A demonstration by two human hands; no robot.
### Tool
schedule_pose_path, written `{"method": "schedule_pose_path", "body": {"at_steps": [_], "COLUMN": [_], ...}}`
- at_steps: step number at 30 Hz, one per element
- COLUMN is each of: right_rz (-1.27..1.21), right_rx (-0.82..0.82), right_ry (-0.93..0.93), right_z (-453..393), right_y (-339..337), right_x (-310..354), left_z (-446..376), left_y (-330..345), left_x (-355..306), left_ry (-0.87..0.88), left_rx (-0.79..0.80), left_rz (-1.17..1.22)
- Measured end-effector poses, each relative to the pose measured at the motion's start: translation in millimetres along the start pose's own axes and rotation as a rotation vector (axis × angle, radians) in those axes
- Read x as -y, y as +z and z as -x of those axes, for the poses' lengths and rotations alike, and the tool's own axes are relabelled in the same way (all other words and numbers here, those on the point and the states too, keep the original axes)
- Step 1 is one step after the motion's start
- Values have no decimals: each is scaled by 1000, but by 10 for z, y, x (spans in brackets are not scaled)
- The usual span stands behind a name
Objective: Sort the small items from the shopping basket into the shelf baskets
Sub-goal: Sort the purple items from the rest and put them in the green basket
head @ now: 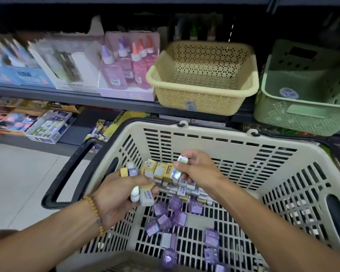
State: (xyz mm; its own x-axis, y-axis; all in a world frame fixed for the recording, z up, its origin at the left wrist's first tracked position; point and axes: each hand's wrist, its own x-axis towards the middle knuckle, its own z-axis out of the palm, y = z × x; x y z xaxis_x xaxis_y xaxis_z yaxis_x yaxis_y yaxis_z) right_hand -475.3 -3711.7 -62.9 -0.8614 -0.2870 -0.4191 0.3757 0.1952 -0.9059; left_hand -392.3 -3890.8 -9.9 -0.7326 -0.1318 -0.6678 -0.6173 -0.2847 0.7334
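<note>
**A:** Which step is this?

**B:** Gathering, I'd judge. Both hands are down inside the shopping basket point(283, 160). The left hand point(118, 193) is curled round a small stack of white erasers point(145, 197), with a yellow piece showing above its fingers. The right hand point(194, 169) pinches more small white items point(182, 160) between thumb and fingers.

**A:** And the rest of the stock?

**B:** Yellow boxes point(161, 170) and more white ones sit toward 12 o'clock of the basket floor, just beyond the hands. Purple clear cubes point(177, 203) lie scattered from the middle down to 6 o'clock.

**A:** Where do they go?

**B:** Up on the shelf: a cream perforated basket point(202, 103) at 12 o'clock, which looks empty, and a green basket point(302, 114) at 2 o'clock holding one round item, as far as I can tell.

**A:** Next move?

**B:** Probably lift the handfuls clear of the rim and carry one kind to one shelf basket, without spilling the loose stack.
</note>
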Motion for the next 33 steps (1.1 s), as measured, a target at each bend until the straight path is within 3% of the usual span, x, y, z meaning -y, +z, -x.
{"method": "schedule_pose_path", "body": {"at_steps": [10, 19, 23, 28, 33], "right_rz": [45, -9, 177, 123, 548], "right_rx": [-19, -219, -158, -175, -228], "right_ry": [31, -32, 88, 66, -123], "right_z": [-281, -136, -100, -184, -106], "right_y": [391, 139, 26, 173, 145], "right_x": [-201, -151, -113, -138, -300], "left_z": [12, -16, -18, -11, -13], "left_y": [-63, -83, -87, -79, -79], "left_x": [38, 30, 13, -9, -13], "left_ry": [-48, -38, -26, -8, 6], "left_rx": [-87, -48, -38, -37, -38], "left_rz": [10, 66, 72, 74, 76]}}
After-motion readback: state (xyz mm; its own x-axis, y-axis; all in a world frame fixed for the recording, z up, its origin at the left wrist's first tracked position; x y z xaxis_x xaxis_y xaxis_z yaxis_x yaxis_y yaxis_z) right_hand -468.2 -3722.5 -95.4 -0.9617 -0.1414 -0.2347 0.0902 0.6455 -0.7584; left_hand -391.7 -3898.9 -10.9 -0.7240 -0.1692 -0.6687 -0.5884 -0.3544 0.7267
